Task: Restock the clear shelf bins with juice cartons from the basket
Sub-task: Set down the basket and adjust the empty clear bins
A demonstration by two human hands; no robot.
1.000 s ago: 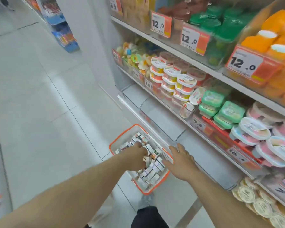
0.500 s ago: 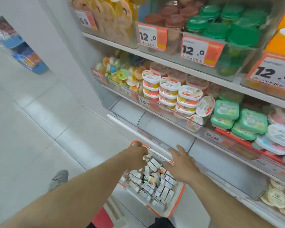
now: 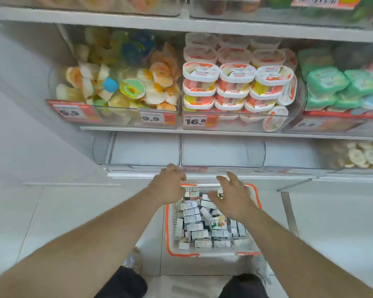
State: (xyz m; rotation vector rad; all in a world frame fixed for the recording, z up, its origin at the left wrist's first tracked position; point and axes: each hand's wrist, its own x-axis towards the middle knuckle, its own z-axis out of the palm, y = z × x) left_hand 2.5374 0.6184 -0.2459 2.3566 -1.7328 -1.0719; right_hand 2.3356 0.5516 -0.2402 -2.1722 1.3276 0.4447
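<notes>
Your left hand [image 3: 169, 186] hangs over the far left corner of the basket [image 3: 257, 203], fingers curled under so its grip is hidden: whether it has hold of a carton cannot be told. Your right hand [image 3: 233, 198] hovers over the far end of the basket with its fingers spread and slightly bent, its grip open and holding nothing. Below both hands the juice cartons [image 3: 202, 226] lie in a loose heap inside the white, orange-rimmed basket, which sits on the floor [image 3: 63, 211] just in front of the shelving, between your two shoes.

Just beyond your hands, on the lowest shelf, stand the clear shelf bins [image 3: 222, 151]; the left and middle ones show only their transparent walls. To their right, a bin holds round pale cups [image 3: 362, 157]. On the shelf above, a bin at the left holds mixed jelly cups [image 3: 125, 87], the middle one stacks of white-lidded tubs [image 3: 235, 82], and the right one green-lidded packs [image 3: 329, 87]. Orange price tags [image 3: 195, 121] run along that shelf's front edge.
</notes>
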